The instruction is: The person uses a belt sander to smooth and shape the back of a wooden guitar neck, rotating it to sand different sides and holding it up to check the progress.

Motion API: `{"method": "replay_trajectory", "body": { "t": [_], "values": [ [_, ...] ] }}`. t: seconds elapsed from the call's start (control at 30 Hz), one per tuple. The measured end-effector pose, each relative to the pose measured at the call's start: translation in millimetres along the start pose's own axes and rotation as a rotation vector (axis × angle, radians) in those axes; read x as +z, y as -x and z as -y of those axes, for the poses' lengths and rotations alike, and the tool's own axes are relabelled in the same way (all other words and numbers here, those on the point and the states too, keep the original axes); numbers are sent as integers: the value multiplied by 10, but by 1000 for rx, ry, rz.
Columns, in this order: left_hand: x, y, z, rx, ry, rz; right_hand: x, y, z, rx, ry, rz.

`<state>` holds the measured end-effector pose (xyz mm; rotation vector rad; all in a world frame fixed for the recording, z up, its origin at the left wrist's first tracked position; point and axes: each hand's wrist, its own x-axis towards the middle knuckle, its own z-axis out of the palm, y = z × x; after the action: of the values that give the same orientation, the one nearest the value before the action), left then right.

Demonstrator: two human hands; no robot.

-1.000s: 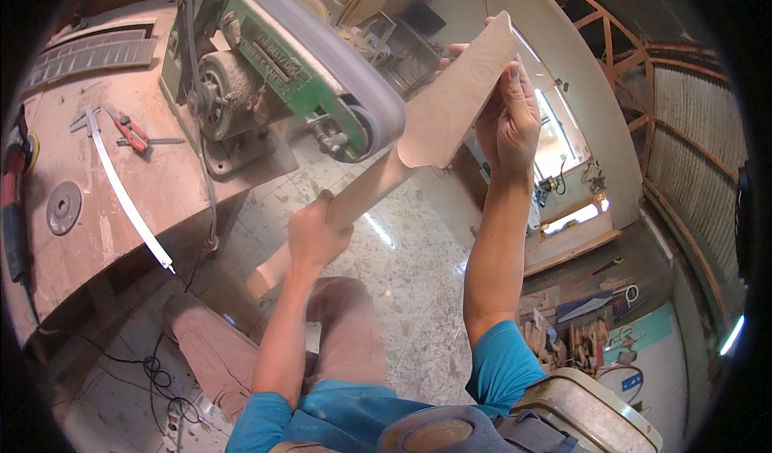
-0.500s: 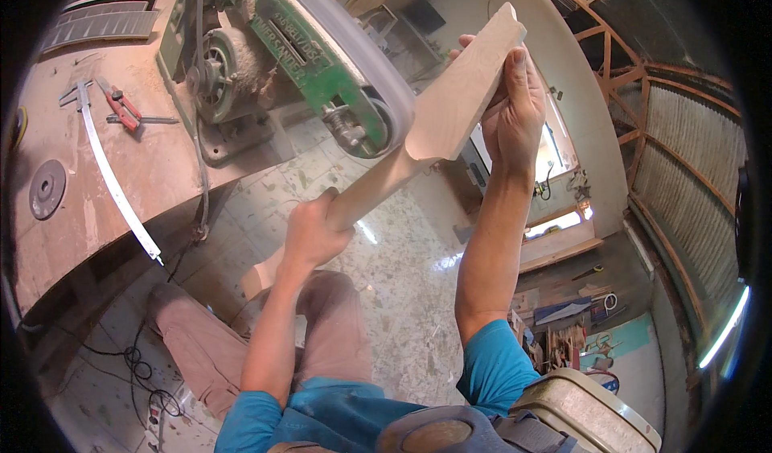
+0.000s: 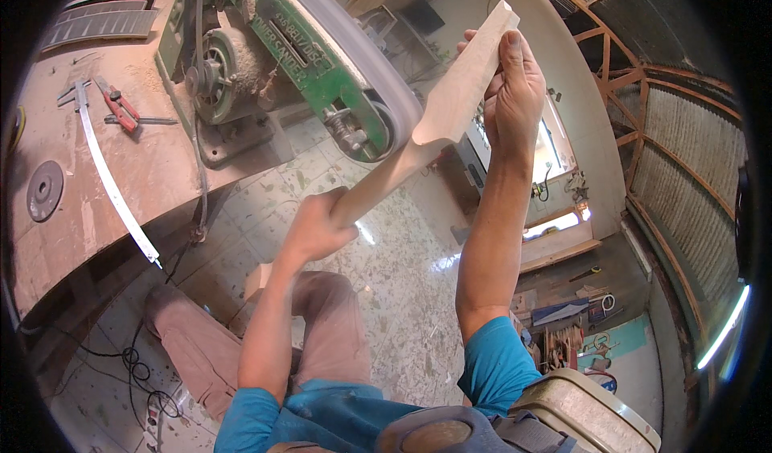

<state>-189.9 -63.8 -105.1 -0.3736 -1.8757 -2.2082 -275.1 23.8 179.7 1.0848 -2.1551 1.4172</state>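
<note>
A pale wooden guitar neck (image 3: 466, 83) slants across the view, its wide headstock at the upper right and its heel end at the lower left beyond my left forearm. My left hand (image 3: 318, 226) is wrapped round the shaft. At the far end, my right hand (image 3: 513, 79) grips the headstock's edge, thumb on the near side and fingers behind. The green belt sander (image 3: 314, 91) stands just left of the neck, its grey belt (image 3: 354, 47) smeared as if running. Where headstock meets shaft, the wood is right beside the belt's rounded end; whether they touch I cannot tell.
On the dusty workbench (image 3: 96, 171) at left lie a caliper (image 3: 76, 92), red-handled pliers (image 3: 121, 109), a long white metal strip (image 3: 112, 179) and a grinding disc (image 3: 46, 190). Black cables (image 3: 137, 364) trail on the floor. Wood scraps (image 3: 563, 344) are piled at right.
The guitar neck has rolled about its length, so the headstock's broad face now looks narrower. Both hands turned slightly with it, keeping their grip.
</note>
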Motion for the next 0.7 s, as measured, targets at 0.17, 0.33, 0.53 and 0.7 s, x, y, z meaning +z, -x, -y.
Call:
{"method": "replay_trajectory", "body": {
  "t": [0.17, 0.33, 0.53, 0.7],
  "values": [
    [27, 50, 10, -10, -61, -44, 25, 37, -1, 8, -105, 31],
    [164, 170, 34, 53, -179, -220, 58, 164, 60, 2, -160, 81],
    [265, 238, 94, 49, -239, -328, 74, 268, 67, 7, -226, 150],
    [266, 251, 112, 82, -262, -360, -5, 275, 30, -18, -217, 241]
  ]
}}
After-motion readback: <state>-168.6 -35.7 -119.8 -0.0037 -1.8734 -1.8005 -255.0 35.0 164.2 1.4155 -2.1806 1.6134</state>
